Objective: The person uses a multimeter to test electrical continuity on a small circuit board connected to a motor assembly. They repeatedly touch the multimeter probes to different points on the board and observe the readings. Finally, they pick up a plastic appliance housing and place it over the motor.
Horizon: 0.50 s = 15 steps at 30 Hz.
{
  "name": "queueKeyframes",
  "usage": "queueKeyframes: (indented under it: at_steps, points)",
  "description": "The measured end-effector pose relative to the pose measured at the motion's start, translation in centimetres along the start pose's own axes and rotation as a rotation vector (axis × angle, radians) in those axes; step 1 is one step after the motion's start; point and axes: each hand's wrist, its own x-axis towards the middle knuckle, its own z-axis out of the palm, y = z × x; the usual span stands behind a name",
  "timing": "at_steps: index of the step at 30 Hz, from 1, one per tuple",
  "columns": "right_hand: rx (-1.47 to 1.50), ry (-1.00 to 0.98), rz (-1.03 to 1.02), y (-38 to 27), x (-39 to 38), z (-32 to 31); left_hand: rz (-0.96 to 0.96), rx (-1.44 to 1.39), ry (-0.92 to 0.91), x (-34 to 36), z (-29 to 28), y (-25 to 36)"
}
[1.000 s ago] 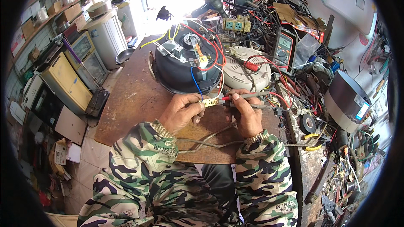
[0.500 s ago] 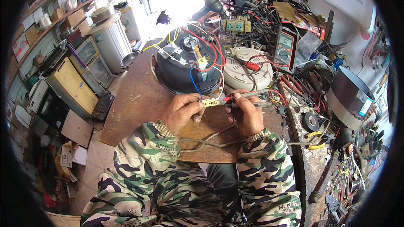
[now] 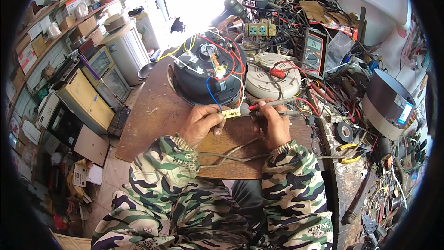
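Note:
My left hand (image 3: 200, 124) pinches a small pale yellow circuit board (image 3: 232, 113) between thumb and fingertips. A blue wire (image 3: 212, 91) runs from the board up to an overturned black appliance body (image 3: 208, 89), which has red, white and yellow wires on its underside. My right hand (image 3: 274, 125) grips a pair of multimeter probes (image 3: 274, 104), one with a red part near its front. The probes point left at the board's right end; whether their tips touch it is too small to tell. The multimeter (image 3: 315, 48) stands upright beyond, its screen lit.
A round cream vented cover (image 3: 273, 83) lies right of the appliance. Tangled cables and a socket block (image 3: 259, 29) fill the back. Tape (image 3: 343, 132), a cylindrical shell (image 3: 387, 104) and tools crowd the right. A grey cord (image 3: 231, 157) crosses the wooden tabletop (image 3: 143, 132).
The red probe has drawn back slightly to the right from the board. Both hands keep their holds, and the whole view has shifted a little.

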Motion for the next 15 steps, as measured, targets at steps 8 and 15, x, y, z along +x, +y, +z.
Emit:
queueKeyframes:
  at_steps: [8, 15]
  points:
    - [0.193, 0.253, 0.036, -0.4, 1.2, -1.6, -0.024, 0.025, 0.017, -0.2, 0.5, 0.4]
    - [0.405, 0.425, -0.079, 0.0, 3.4, -5.8, -0.03, 0.009, 0.03, -0.4, 0.5, 0.6]
